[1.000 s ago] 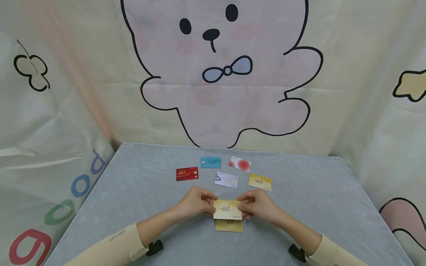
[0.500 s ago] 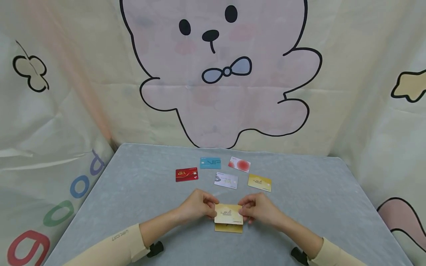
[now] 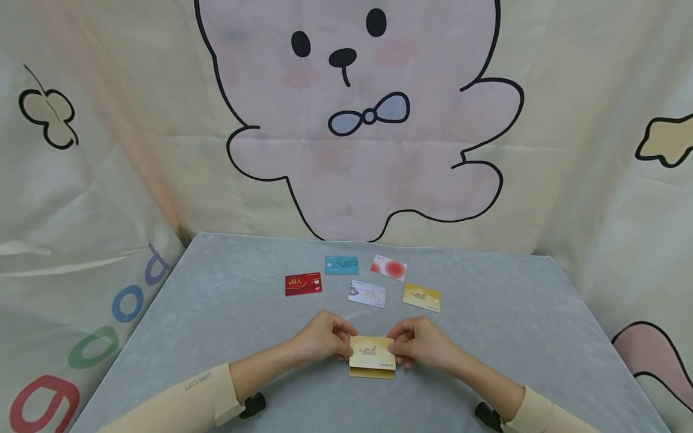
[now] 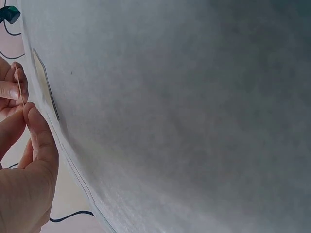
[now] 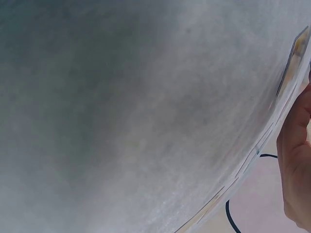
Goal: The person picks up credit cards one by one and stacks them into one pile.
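While the left hand (image 3: 323, 338) and right hand (image 3: 426, 344) pinch the upper gold card (image 3: 372, 355) at opposite short ends, fingers closed on it, above the lower gold card (image 3: 371, 373) on the surface (image 3: 216, 313), light, even pressure should help keep it level.

Left sleeve (image 3: 173, 398): pale cream, smooth, a few soft creases
Left lettering (image 3: 198, 381): small, dark, running lengthwise near the cuff, hard to read
Left wrist piece (image 3: 252, 406): black, stubby, rounded, on the side away from the table's (image 3: 216, 300) left edge
Left hand (image 3: 326, 338): bare
Right sleeve (image 3: 541, 414): matching cream
Right wrist piece (image 3: 488, 416): black, stubby, on the side away from the right edge
Right hand (image 3: 425, 344): bare
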A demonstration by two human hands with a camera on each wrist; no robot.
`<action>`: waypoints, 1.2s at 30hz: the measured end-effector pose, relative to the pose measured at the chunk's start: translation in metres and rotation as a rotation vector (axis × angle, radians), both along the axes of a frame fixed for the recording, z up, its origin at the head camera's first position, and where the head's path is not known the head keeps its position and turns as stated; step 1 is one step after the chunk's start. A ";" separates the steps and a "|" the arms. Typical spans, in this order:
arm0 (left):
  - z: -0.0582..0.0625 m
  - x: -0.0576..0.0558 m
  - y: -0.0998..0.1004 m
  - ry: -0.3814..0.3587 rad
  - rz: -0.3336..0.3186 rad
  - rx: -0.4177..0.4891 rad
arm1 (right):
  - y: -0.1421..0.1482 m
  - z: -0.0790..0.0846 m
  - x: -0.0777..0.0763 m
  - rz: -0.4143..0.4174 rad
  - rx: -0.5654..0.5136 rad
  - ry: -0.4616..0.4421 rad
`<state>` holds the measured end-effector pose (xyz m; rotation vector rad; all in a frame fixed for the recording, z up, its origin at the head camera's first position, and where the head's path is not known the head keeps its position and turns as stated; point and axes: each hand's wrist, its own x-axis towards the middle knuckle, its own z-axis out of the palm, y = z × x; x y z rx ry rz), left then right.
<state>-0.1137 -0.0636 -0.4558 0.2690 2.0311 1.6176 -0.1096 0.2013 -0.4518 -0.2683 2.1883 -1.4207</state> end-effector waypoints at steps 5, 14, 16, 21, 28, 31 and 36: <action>-0.003 0.000 0.000 0.009 -0.011 -0.032 | -0.001 0.000 0.001 0.020 0.013 -0.015; -0.006 0.001 0.002 0.006 -0.005 -0.048 | -0.001 -0.006 0.002 0.040 0.006 -0.013; -0.007 0.002 0.004 0.011 0.000 -0.051 | -0.001 -0.007 0.002 0.040 0.007 -0.010; -0.010 0.002 0.006 0.020 0.017 -0.079 | -0.001 -0.009 0.001 0.047 0.016 -0.001; -0.009 0.004 0.009 0.028 0.044 -0.080 | -0.003 -0.010 0.002 0.056 0.025 0.021; -0.008 0.006 0.010 0.033 0.052 -0.086 | -0.004 -0.011 0.002 0.056 0.028 0.024; -0.006 0.008 0.011 0.045 0.055 -0.109 | -0.004 -0.012 0.001 0.070 0.047 0.052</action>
